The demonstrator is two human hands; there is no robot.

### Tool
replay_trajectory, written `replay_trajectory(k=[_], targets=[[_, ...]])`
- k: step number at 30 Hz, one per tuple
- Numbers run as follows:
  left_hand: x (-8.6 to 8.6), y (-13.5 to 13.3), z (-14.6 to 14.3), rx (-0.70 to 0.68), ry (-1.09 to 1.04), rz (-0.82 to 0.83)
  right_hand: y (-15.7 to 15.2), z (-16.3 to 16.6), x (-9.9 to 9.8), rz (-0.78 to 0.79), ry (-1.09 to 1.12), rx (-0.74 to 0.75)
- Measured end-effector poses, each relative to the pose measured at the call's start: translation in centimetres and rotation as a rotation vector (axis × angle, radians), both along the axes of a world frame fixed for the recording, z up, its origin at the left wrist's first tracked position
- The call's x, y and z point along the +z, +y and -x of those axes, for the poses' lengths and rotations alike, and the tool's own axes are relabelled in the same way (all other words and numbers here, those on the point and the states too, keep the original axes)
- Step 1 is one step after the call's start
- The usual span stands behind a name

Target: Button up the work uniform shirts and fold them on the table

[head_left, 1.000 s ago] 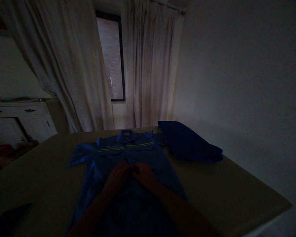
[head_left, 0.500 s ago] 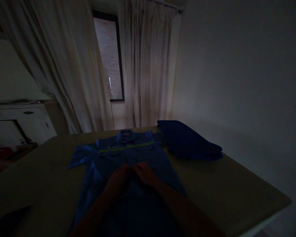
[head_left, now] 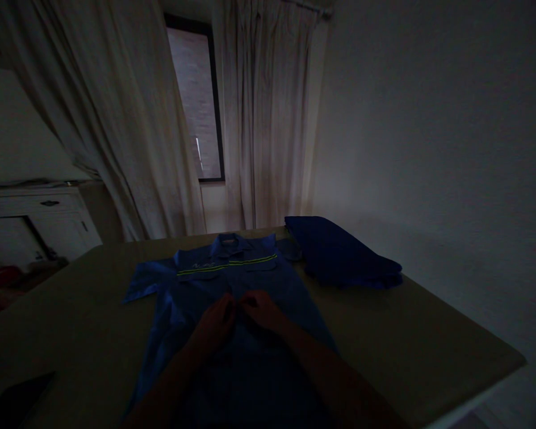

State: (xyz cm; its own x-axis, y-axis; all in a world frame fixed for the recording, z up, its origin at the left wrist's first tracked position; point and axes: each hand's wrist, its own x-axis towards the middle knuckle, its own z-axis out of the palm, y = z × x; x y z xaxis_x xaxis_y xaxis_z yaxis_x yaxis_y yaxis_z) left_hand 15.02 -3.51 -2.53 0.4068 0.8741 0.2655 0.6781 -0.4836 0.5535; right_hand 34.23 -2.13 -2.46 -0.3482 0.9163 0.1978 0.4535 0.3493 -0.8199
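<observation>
A blue short-sleeved work shirt (head_left: 201,292) lies face up on the table, collar toward the window, with yellow-green stripes across its chest. My left hand (head_left: 218,316) and my right hand (head_left: 259,308) meet at the middle of its front, below the chest pockets. The fingers of both hands are pinched together on the front edge of the shirt. In the dim light I cannot make out a button between the fingertips. One sleeve spreads out to the left; the other lies partly against a dark blue folded cloth.
The dark blue folded cloth (head_left: 339,253) lies at the right back of the table (head_left: 411,333), near the wall. A dark flat object (head_left: 20,399) is at the front left. Curtains (head_left: 272,119) and a white cabinet (head_left: 36,220) stand beyond the table.
Both hands have turned and drawn closer into a pinch at the shirt's front, the left wrist rolling so its thumb side shows. The shirt lies in the same place.
</observation>
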Motion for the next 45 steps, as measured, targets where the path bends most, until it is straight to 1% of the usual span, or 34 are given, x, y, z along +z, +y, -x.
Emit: replay_trajectory(k=[4,8,12,16,18,22,27,32,35,38,40,42,45], targets=[[0.3,-0.2,-0.1,-0.007,0.031,-0.017,-0.2,0.1,0.0,-0.028,-0.037,-0.004],[0.4,-0.4,-0.2,0.007,-0.002,-0.005,-0.1,0.3,-0.5,-0.085,-0.113,0.0],[0.1,0.0,-0.3,0.092,-0.03,-0.02,0.0,0.6,-1.0,-0.144,-0.208,-0.011],[-0.2,0.3,-0.2,0.181,0.042,-0.017,-0.2,0.8,-0.8,-0.16,-0.231,-0.026],[-0.4,0.5,0.0,0.191,0.075,-0.014,-0.3,1.0,-0.7,-0.156,-0.231,-0.03],[-0.7,0.8,0.2,0.15,0.105,0.043,-0.5,1.2,-0.5,-0.149,-0.281,-0.051],[-0.5,1.1,0.1,0.181,0.117,0.129,-0.6,1.5,0.1,-0.13,-0.341,-0.069],[-0.1,1.1,-0.2,0.315,0.21,0.185,-0.6,1.7,0.2,-0.112,-0.347,-0.06],[-0.2,0.9,-0.3,0.366,0.227,0.169,-0.5,1.8,-0.1,-0.155,-0.368,-0.072],[-0.2,0.8,-0.2,0.417,0.191,0.119,-0.6,1.8,-0.4,-0.223,-0.377,-0.069],[-0.3,0.8,0.0,0.391,0.179,0.083,-0.7,1.7,-0.4,-0.243,-0.371,-0.065],[-0.4,1.0,0.1,0.321,0.161,0.059,-0.9,1.7,-0.3,-0.251,-0.342,-0.072],[-0.6,1.2,0.2,0.268,0.119,0.064,-1.1,1.6,-0.2,-0.272,-0.244,-0.094]])
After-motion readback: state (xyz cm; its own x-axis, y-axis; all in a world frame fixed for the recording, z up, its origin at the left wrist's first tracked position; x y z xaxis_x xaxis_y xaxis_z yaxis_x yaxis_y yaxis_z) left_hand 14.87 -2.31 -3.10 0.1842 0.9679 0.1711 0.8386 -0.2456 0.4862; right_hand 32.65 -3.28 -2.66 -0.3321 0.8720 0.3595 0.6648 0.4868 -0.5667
